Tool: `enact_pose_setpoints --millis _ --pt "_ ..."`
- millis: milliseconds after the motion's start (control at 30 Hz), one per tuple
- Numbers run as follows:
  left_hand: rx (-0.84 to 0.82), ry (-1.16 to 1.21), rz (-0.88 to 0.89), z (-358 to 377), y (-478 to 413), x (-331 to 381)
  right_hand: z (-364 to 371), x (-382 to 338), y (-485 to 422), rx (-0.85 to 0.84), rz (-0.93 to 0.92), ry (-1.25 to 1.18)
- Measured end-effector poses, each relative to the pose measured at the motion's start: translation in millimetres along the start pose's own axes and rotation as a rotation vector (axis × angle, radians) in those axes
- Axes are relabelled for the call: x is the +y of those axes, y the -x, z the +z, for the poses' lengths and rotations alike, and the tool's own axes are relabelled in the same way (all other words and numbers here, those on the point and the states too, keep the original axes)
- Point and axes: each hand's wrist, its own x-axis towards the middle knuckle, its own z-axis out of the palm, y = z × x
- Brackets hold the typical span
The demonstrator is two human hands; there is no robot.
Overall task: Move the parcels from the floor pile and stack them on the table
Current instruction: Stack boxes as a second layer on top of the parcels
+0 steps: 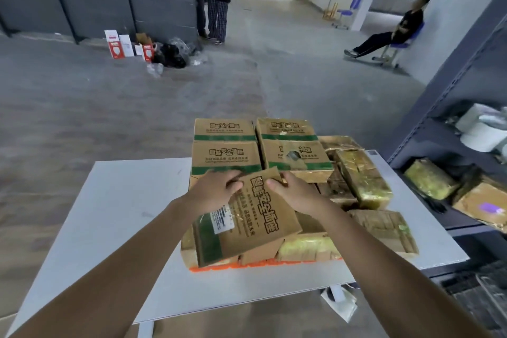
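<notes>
Parcels are piled on the table's right half: 4 boxes at the back, 1 tilted parcel on top up front, shelving rack just right.

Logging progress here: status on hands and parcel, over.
Left hand, right hand both grip parcel, tilted. Held over stack on table. Nothing blocking.

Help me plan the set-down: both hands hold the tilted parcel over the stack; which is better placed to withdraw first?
Probably the left hand: it grips the parcel at the far-left corner, bare table beside it. The right hand grips the far-right edge beside taped parcels, so can steady it.
</notes>
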Motion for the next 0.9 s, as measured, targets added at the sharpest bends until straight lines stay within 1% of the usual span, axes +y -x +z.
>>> enact_pose_setpoints --millis 100,133,167,200,267,333,367,433,533,667,733,833,900 --pt "0.317 -0.091 -0.145 1.4 -3.8 -25.0 10.4 0.3 -13.7 -0.010 0.105 -0.074" --pt "0.368 -0.068 -0.213 1.5 -3.1 -33.2 13.6 1.0 -18.2 -0.011 0.141 -0.093" --pt "0.368 -0.017 -0.293 1.6 -1.2 -40.2 16.5 2.5 -22.5 -0.016 0.168 -0.112" --pt "0.324 0.058 -0.383 0.9 1.3 -45.8 19.3 3.0 -25.9 -0.027 0.188 -0.147" --pt "0.164 0.255 -0.542 0.2 5.5 -53.5 26.2 4.4 -31.2 -0.039 0.227 -0.194" --pt "0.015 0.469 -0.614 1.4 10.0 -57.4 32.5 2.2 -33.4 -0.010 0.242 -0.192" --pt "-0.019 0.529 -0.615 1.8 11.5 -58.5 35.1 2.4 -35.6 0.018 0.247 -0.155" --pt "-0.033 0.567 -0.586 4.3 12.6 -58.3 37.3 2.4 -39.6 0.056 0.245 -0.082" --pt "-0.015 0.524 -0.553 9.3 13.0 -55.6 36.5 -0.4 -40.5 0.047 0.200 -0.002" --pt "0.045 0.498 -0.599 13.4 13.8 -60.0 42.7 -9.0 -36.2 0.020 0.156 0.050" --pt "0.031 0.494 -0.616 13.3 13.7 -61.4 47.7 -11.8 -34.9 0.039 0.132 0.093" --pt "0.002 0.503 -0.600 14.8 12.3 -56.0 50.1 -13.2 -30.0 0.092 0.156 0.100" --pt "0.024 0.502 -0.599 15.5 11.2 -51.2 49.6 -12.4 -24.5 0.112 0.156 0.094"
